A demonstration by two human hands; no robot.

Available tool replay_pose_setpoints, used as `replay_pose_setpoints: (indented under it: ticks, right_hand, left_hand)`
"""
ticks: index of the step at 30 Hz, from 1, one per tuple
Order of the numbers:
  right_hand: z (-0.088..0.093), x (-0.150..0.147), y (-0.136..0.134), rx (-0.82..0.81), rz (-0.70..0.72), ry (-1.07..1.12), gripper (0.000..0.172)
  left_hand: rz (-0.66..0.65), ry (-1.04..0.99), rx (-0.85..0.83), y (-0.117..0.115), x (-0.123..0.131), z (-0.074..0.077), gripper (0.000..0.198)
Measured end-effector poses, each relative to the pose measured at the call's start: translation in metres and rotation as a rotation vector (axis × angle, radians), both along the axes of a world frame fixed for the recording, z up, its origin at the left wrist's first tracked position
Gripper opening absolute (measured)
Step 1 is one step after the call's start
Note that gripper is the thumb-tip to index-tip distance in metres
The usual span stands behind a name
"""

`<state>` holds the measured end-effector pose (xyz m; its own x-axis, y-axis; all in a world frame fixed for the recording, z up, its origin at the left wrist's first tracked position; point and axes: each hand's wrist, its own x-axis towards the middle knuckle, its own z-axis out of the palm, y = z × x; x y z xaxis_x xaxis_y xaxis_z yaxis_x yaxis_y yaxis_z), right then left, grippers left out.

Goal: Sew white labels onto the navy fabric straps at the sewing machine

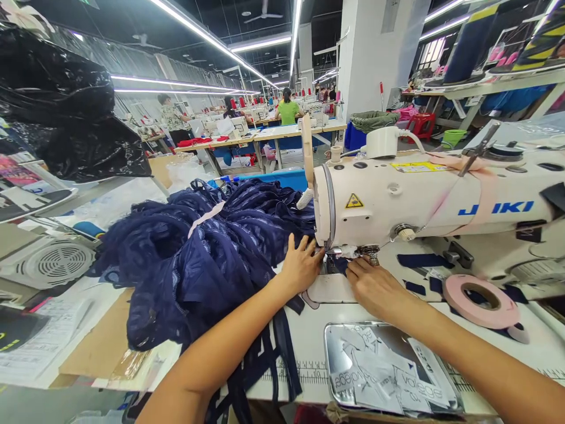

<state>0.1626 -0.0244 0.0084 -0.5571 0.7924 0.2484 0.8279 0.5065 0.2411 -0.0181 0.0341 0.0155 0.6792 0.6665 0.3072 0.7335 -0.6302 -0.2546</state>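
My left hand [301,264] lies on the sewing table with fingers stretched toward the needle, pressing a piece of navy fabric [338,264] under the presser foot [330,254] of a white Juki sewing machine [397,203]. From the other side my right hand [374,287] has its fingers curled at the same navy piece, just right of the needle. A big heap of navy lace garments [198,253] sits directly left of my left forearm. Navy straps [273,347] hang over the table's front edge.
A metal tray [335,377] of white printed labels sits at the front edge. A pink tape roll [481,300] lies right of it. A black plastic bag [66,112] hangs upper left. Other people work at sewing tables in the background.
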Motion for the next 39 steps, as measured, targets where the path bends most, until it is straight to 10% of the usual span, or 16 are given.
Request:
replay_pose_setpoints:
  ticks: [8,39]
  right_hand:
    - [-0.010,0.020,0.011,0.088,0.207,0.066,0.027]
    - [-0.008,-0.011,0.003,0.076,0.033,-0.005,0.023]
  left_hand:
    - [-0.034,0.009,-0.029,0.008,-0.002,-0.004,0.023]
    - [-0.057,-0.026,-0.019,0.019,0.004,-0.007,0.023]
